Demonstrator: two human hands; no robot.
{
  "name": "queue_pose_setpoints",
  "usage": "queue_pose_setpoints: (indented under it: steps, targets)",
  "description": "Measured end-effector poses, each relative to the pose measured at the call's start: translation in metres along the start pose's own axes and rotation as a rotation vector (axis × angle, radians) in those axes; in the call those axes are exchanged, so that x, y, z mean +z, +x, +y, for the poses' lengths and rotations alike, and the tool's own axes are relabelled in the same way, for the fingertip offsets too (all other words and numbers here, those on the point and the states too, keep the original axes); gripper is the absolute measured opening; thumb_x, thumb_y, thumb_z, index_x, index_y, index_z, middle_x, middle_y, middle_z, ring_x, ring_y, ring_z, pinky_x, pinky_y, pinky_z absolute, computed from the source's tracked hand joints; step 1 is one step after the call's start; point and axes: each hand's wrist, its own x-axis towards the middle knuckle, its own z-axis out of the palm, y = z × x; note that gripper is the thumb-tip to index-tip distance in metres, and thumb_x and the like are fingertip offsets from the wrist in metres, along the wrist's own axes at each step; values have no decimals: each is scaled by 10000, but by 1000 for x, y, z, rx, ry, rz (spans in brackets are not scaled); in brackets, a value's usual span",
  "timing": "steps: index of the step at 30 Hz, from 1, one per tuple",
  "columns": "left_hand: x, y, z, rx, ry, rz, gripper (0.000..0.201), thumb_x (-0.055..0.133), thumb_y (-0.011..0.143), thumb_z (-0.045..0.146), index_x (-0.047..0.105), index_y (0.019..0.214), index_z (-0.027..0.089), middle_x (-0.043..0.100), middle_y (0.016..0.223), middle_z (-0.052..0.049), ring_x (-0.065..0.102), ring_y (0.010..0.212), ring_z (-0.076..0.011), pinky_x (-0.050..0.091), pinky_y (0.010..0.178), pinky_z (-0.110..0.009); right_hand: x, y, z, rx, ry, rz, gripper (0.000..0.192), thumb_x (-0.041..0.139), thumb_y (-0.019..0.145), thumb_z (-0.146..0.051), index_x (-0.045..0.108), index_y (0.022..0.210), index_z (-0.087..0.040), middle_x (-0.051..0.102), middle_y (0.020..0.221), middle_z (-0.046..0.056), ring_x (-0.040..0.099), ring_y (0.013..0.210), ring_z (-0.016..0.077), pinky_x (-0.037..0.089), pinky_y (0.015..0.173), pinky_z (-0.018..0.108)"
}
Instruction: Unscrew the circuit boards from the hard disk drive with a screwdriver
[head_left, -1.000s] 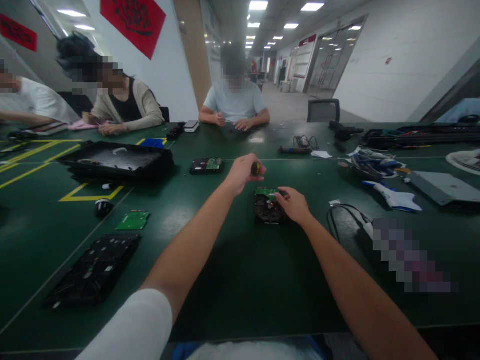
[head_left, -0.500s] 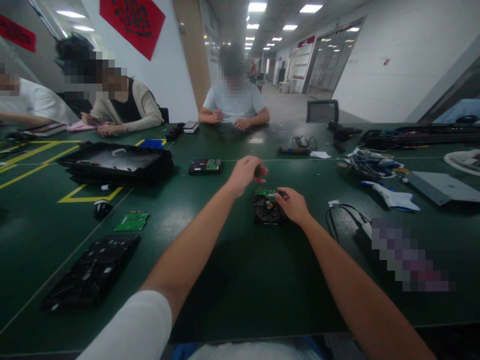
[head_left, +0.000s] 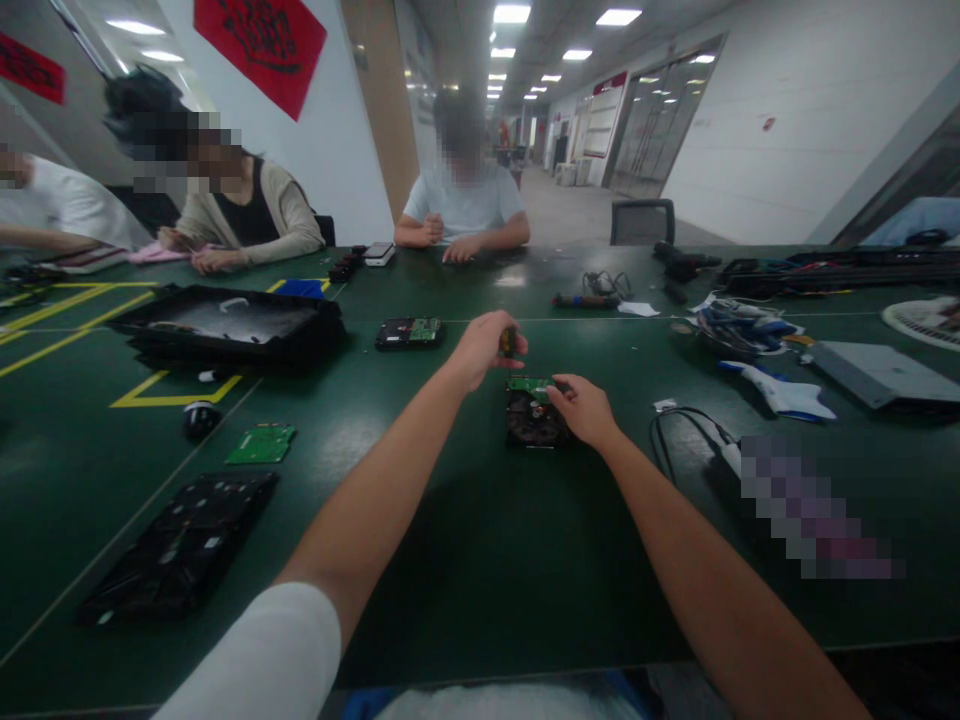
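Observation:
On the table, a hard drive lies in front of me, its green circuit board at the far end and black casing nearer. My right hand grips its right edge, thumb and fingers near the circuit board. Just above its far edge is my left hand, fingers curled round a small dark, yellowish object. Most of that object is hidden by the hand, and its kind cannot be made out. A second hard drive with a partly green board rests beyond my left hand.
Left are a loose green circuit board, a black drive-like casing, a mouse and black trays. Right are a cable, gloves and a grey metal box. Several people sit across the table.
My left hand has turned slightly, showing more of the small object in its fingers. My right hand stays on the hard drive. The person opposite has lowered a hand to the table.

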Motion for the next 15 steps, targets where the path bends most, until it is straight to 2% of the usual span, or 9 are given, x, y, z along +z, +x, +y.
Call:
queue_pose_setpoints:
  steps: [15]
  targets:
    - [-4,2,-1,-3,36,9,189,574,849,360,598,919,186,734,798,-95,714,738,-215,600,641,-339,-2,-1,-3,0,4,-18,443,581,953,-469,697,1267,-179,745,989,86,674,793,205,524,777,346]
